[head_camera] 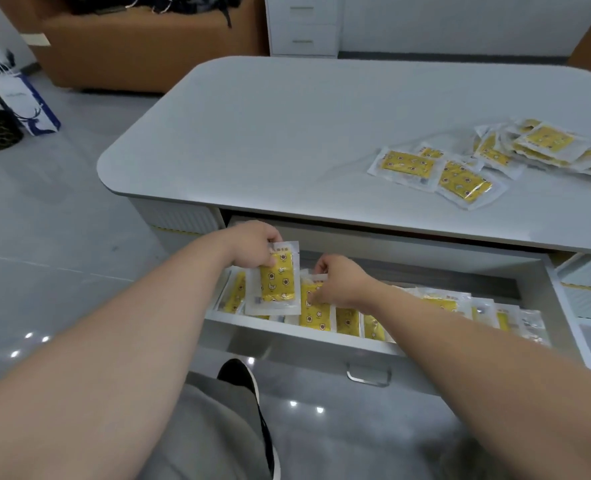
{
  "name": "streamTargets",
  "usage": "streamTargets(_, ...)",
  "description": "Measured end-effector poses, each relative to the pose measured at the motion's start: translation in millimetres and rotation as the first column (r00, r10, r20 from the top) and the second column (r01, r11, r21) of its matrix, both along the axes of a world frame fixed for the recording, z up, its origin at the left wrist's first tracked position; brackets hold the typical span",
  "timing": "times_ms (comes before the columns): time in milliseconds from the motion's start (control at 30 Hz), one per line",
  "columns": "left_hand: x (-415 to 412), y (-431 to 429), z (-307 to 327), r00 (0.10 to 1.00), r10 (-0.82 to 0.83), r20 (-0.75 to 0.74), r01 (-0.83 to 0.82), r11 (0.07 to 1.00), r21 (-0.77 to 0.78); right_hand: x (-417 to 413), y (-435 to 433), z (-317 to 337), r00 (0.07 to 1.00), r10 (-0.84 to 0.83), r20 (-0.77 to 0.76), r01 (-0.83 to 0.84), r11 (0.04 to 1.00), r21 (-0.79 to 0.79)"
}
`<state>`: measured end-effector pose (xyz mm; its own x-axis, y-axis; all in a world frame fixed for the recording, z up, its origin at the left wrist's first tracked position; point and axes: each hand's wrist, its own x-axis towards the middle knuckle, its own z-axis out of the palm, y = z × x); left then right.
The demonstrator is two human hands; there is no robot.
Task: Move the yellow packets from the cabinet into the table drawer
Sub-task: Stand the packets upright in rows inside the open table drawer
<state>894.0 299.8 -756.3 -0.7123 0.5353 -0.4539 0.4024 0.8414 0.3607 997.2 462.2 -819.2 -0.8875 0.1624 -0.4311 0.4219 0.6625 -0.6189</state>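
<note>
Yellow packet is looking light, floppy and slick; left hand is pinching its top seam, right hand pinching a second packet in the drawer.

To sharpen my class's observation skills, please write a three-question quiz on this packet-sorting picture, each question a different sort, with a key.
1. True or false: the left hand holds a yellow packet upright.
2. The loose packets lie: A on the floor; B on the tabletop; C on the sofa.
3. Fill in: the right hand pinches among standing packets inside the ____.
Key: 1 true; 2 B; 3 drawer.
</note>
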Motion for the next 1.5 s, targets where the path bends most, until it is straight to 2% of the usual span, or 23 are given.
streamTargets(100,1,-3,0,1.000,-0.008,0.009,0.008,1.000,-0.004,1,-8,-6,0.991,0.135,-0.007,-0.130,0.966,0.226)
streamTargets(167,2,-3,-1,1.000,-0.011,0.022,0.011,1.000,-0.001,3,-11,-11,0.969,0.246,0.002,-0.219,0.859,0.463)
streamTargets(233,4,-2,-2,0.999,-0.008,0.038,0.009,1.000,-0.014,4,-13,-14,0.956,0.293,0.030,-0.256,0.777,0.575)
streamTargets(400,7,3,-13,0.998,-0.024,0.051,0.029,0.995,-0.095,3,-13,-11,0.967,0.253,0.007,-0.214,0.802,0.558)
streamTargets(600,12,12,-33,0.998,-0.040,0.056,0.049,0.987,-0.156,-1,0,11,0.986,0.129,-0.105,-0.072,0.900,0.429)
streamTargets(767,13,15,-52,0.998,-0.049,-0.048,0.039,0.980,-0.193,3,7,20,0.981,0.125,-0.151,-0.058,0.920,0.388)
streamTargets(933,22,20,-55,0.966,-0.180,-0.184,0.092,0.908,-0.408,9,12,23,0.976,0.142,-0.167,-0.072,0.927,0.369)
streamTargets(1100,25,38,-39,0.947,-0.227,-0.229,0.089,0.867,-0.490,11,24,34,0.968,0.141,-0.205,-0.068,0.942,0.329)
streamTargets(1233,25,67,0,0.979,-0.146,-0.142,0.079,0.914,-0.399,10,43,55,0.960,0.104,-0.260,-0.028,0.959,0.282)
streamTargets(1333,29,91,29,0.990,-0.104,-0.093,0.079,0.967,-0.243,11,63,76,0.948,0.021,-0.317,0.062,0.967,0.249)
streamTargets(1400,33,108,41,0.977,-0.063,-0.204,0.046,0.995,-0.089,11,81,87,0.932,-0.051,-0.358,0.152,0.954,0.258)
streamTargets(1500,37,136,40,0.901,0.063,-0.429,0.012,0.985,0.171,13,112,95,0.880,-0.217,-0.423,0.347,0.901,0.261)
